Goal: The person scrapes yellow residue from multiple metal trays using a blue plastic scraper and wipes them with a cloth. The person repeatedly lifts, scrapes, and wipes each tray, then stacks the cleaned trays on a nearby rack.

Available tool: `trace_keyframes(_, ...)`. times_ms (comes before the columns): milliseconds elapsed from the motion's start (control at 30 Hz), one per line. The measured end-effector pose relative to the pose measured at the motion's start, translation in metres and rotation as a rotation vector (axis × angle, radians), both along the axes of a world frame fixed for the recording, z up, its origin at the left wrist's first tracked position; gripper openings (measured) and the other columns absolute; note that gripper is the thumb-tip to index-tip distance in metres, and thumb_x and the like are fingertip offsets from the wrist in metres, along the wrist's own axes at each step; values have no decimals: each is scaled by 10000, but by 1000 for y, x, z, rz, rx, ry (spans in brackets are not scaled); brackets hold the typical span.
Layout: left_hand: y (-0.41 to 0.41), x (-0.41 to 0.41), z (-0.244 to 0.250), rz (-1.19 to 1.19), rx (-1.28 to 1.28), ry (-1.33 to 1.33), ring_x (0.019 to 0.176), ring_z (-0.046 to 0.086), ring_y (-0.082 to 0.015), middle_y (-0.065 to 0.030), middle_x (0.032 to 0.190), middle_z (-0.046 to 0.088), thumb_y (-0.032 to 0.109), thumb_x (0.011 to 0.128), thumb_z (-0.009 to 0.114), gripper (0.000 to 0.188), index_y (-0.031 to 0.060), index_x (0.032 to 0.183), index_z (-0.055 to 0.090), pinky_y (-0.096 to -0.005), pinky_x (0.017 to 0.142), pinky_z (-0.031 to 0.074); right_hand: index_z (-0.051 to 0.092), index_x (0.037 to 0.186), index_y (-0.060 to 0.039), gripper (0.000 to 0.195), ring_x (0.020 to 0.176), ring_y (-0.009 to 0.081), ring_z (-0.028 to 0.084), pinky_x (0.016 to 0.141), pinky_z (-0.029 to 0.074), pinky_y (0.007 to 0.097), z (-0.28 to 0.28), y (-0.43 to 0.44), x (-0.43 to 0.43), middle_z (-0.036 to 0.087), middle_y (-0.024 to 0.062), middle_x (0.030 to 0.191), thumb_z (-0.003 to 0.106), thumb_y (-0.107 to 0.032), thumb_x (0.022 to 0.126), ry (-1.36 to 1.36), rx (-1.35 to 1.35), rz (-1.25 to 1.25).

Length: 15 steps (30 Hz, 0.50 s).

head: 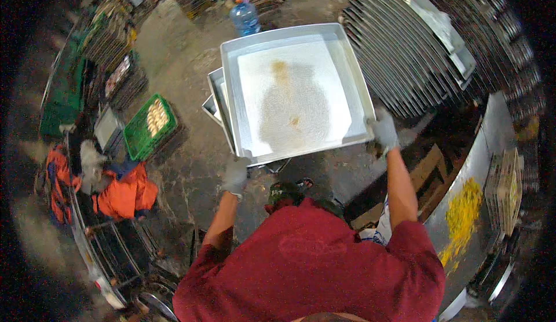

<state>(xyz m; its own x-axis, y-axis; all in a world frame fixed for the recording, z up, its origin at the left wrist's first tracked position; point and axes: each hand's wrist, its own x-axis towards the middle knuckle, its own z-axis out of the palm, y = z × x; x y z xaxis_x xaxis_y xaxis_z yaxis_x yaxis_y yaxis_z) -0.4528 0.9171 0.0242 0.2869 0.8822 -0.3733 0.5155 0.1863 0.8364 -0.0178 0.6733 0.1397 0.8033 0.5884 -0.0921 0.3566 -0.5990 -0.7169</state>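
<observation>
Both my hands are gloved and hold a wide, shallow metal tray [295, 96] out in front of me. My left hand [236, 175] grips its near left corner, and my right hand [385, 131] has the near right corner. The tray is slightly tilted in view. Its pale inside has a grey patch and two brownish stains, with no goods on it. Beneath its left side, the edges of more trays [216, 100] stick out at an angle. The big tray hides most of them, so whether they touch it I cannot tell.
Tall stacks of metal trays [399, 52] stand at right. A green crate [130, 137] with pale pieces sits on the floor at left, near orange clothing [128, 191] on a rail. Beyond is a blue water jug [244, 17]. Yellow bits [464, 211] lie on a metal table [495, 117].
</observation>
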Motion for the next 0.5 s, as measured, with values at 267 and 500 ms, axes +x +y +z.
trace_keyframes(267, -128, 60, 48, 22, -75, 256, 798, 653, -291, -109, 863, 688, 506, 937, 569, 503, 25, 1048, 669, -460, 693, 514, 647, 1246, -47, 501, 1087, 396, 626, 963, 485, 447, 8, 169, 98, 626, 241, 1211, 673, -355, 852, -413, -372, 518)
trace_keyframes(500, -110, 54, -15, -43, -337, 149, 1037, 647, -332, -213, 1059, 688, 495, 956, 538, 587, -41, 1165, 656, -464, 879, 482, 610, 1328, -84, 594, 1186, 447, 547, 1001, 462, 454, -9, 125, 92, 553, 293, 1269, 700, -427, 853, -423, -168, 34)
